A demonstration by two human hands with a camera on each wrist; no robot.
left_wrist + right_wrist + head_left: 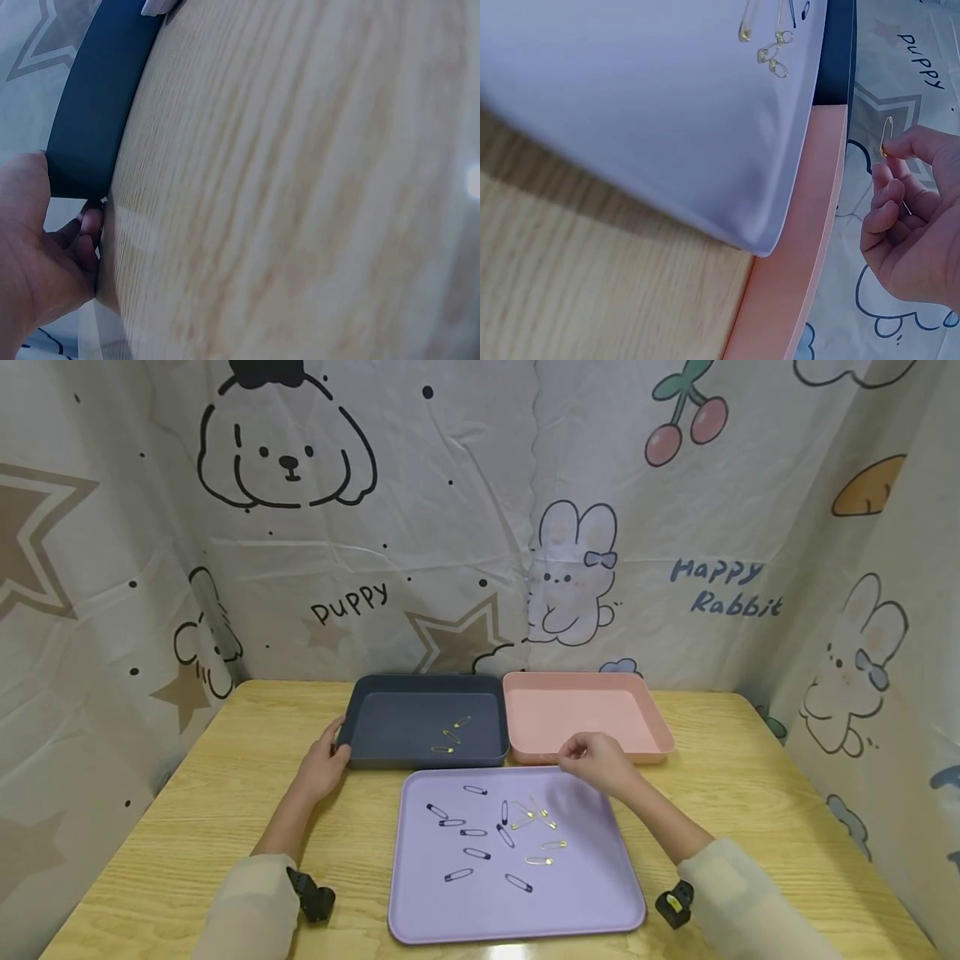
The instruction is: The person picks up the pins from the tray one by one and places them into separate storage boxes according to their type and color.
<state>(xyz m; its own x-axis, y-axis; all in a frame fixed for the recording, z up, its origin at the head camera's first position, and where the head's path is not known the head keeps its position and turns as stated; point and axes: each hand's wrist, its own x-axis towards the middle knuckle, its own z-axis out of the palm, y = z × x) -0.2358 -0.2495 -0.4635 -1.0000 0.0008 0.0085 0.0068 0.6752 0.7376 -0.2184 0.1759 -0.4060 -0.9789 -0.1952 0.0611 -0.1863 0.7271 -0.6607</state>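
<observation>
Pinched by right hand (602, 764): gold safety pin (886, 133), held at one end by near edge of pink tray (536, 759). Likely light, stiff, slippery wire; capped end best hold. Left hand (324, 768) touches left edge of dark tray (420, 762); whether gripping, cannot tell.

Tbl (360, 827) — navy tray (397, 718), pink tray (573, 714), lilac tray (570, 902).

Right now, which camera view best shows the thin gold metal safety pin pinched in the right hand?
The right wrist view: the gold safety pin is clearly outlined, close up, in the right hand. The head view leaves it too small to distinguish; the left wrist view lacks it.
</observation>
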